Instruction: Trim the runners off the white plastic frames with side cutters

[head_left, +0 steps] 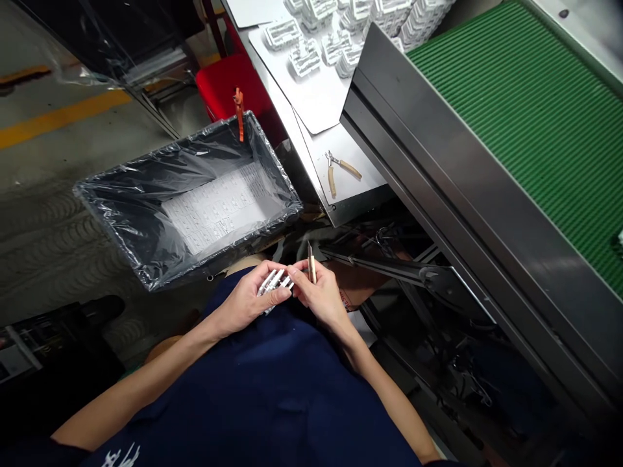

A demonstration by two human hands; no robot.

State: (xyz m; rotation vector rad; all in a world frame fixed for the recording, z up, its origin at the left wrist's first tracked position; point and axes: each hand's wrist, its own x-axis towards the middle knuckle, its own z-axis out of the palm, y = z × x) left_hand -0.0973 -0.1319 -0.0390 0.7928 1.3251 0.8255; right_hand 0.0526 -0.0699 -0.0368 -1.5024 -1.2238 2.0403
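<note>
Our two hands meet over our lap: the left hand [267,288] is clamped on a few white parts [275,281], exact count unclear, and the right hand [316,292], fingers touching them, grips one knife [311,263], blade up. One pair of nippers [339,170] lies open near the worktop's [357,188] near corner. One lined crate [195,253] sits left of its edge.
</note>
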